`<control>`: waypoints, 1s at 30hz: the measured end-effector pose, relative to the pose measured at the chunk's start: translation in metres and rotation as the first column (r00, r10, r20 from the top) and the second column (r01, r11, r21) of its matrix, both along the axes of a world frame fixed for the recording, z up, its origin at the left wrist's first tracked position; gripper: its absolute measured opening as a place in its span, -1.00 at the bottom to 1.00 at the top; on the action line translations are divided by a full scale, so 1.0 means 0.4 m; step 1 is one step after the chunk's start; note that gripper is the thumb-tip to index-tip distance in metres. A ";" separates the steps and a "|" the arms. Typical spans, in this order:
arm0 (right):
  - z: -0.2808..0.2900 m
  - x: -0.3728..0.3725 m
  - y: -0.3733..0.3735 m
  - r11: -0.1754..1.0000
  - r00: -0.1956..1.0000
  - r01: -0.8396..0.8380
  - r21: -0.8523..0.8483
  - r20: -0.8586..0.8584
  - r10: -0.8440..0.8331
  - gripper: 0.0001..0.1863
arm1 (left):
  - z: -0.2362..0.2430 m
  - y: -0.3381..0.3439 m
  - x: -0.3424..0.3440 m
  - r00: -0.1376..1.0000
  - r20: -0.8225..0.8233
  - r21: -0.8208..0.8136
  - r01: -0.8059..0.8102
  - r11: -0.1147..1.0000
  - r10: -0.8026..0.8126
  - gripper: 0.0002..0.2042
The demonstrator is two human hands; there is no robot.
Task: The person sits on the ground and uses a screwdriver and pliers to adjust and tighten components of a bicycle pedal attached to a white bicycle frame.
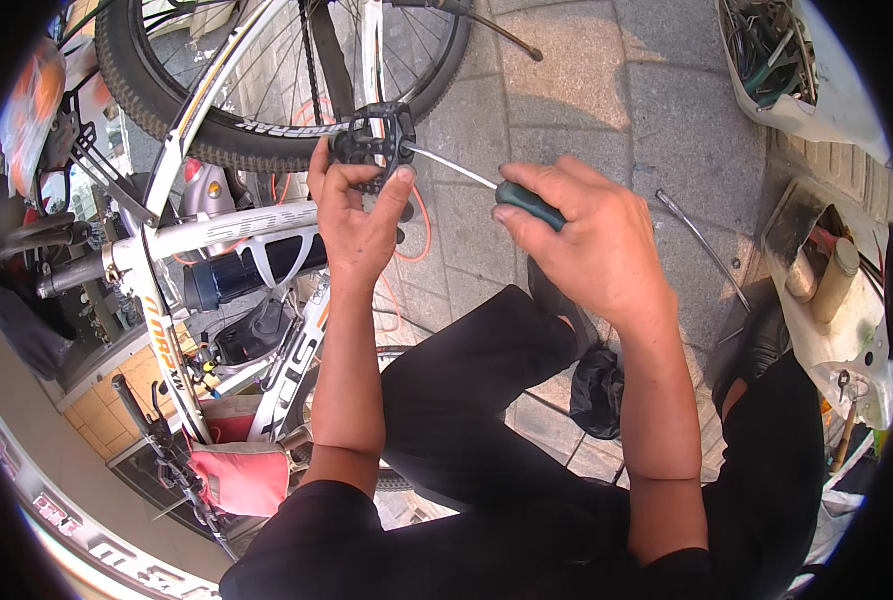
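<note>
My left hand [361,215] is closed on a black bicycle pedal [379,132], its thumb and fingers around the lower side of the cage. In my right hand [592,235] is a screwdriver [532,203] with a dark green handle, gripped between thumb and fingers. The metal shaft runs up and left from the handle, and its tip meets the right end of the pedal. Whether the tip sits inside an opening there is too small to tell. Just behind the pedal stands a bicycle wheel [267,145] with a knobby black tyre.
A white bicycle frame [222,228] fills the left side, with a pink bag [242,475] below it. A long metal wrench [702,240] lies on the paving at right. Cut-open white containers of tools [817,115] stand along the right edge. An orange cord [427,225] crosses the ground.
</note>
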State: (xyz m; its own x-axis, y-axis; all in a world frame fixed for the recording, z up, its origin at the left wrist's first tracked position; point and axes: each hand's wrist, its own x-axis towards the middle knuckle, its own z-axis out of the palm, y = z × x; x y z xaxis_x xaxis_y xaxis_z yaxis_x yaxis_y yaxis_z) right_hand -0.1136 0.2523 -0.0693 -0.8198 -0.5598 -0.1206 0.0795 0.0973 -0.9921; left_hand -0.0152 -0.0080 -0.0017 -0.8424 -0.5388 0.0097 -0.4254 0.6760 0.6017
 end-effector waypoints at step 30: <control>-0.037 -0.009 -0.024 0.950 0.840 -0.172 -0.259 0.466 0.279 -0.68 | -0.008 0.000 -0.003 1.000 0.004 -0.059 0.009 0.998 -0.008 -0.63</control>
